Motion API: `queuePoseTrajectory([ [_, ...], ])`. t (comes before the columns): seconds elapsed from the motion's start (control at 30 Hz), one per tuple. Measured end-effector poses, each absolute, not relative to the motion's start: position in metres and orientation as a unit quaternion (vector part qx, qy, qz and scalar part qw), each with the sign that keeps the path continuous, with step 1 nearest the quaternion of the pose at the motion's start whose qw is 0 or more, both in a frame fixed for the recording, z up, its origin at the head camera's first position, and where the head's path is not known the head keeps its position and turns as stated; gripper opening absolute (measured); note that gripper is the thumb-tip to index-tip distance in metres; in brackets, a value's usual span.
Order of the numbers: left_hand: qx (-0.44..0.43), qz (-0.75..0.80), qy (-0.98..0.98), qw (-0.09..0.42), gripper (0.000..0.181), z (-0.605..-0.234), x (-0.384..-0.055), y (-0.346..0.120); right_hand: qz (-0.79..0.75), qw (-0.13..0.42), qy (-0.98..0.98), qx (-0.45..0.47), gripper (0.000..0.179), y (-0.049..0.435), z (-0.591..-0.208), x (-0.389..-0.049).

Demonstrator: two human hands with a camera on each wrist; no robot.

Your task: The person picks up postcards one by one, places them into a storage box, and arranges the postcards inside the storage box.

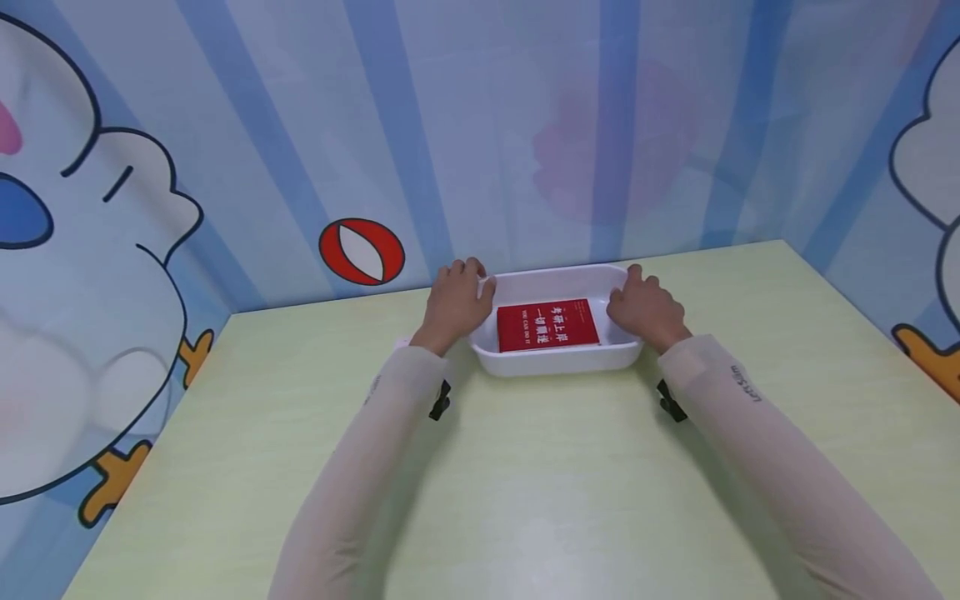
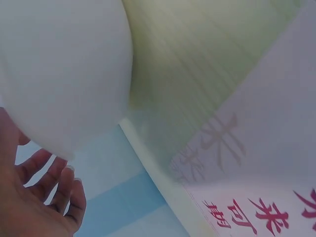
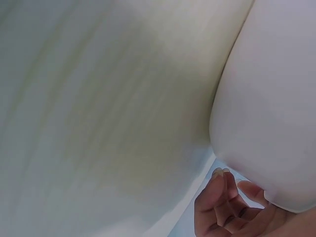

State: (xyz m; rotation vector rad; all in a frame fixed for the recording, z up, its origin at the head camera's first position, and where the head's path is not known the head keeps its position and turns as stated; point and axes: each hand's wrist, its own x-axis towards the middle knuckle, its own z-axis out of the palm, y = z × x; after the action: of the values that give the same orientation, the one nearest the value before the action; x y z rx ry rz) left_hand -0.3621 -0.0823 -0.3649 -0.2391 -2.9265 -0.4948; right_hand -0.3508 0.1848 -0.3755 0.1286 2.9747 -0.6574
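Observation:
A shallow white plastic tray (image 1: 558,362) with rounded corners sits near the back edge of the table. Flat inside it lies a red card (image 1: 517,328) printed with white Chinese characters. My left hand (image 1: 456,305) grips the tray's left rim, thumb over the inside and fingers around the outer far corner. At the opposite end, the right rim is held by my right hand (image 1: 649,310) in the same manner. Both wrist views show the tray's smooth outer wall (image 2: 69,64) close up, with curled fingers at its edge.
The pale yellow-green table (image 1: 540,483) meets a blue striped cartoon wall (image 1: 487,125) just behind the tray. Beside the tray, in the left wrist view, lies a white sheet (image 2: 276,148) with red characters; my left arm mostly hides it from the head camera.

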Motion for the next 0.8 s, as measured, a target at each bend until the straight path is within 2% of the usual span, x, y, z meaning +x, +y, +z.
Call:
queuePoseTrajectory([
  [0.27, -0.079, -0.210, -0.971, 0.078, 0.039, -0.368, -0.360, -0.107, -0.214, 0.048, 0.975, 0.043, 0.064, 0.184, -0.375, -0.351],
  [0.8, -0.067, -0.167, -0.983, 0.029, 0.036, -0.374, -0.355, -0.138, -0.214, 0.055, 0.974, 0.046, 0.065, 0.184, -0.374, -0.352],
])
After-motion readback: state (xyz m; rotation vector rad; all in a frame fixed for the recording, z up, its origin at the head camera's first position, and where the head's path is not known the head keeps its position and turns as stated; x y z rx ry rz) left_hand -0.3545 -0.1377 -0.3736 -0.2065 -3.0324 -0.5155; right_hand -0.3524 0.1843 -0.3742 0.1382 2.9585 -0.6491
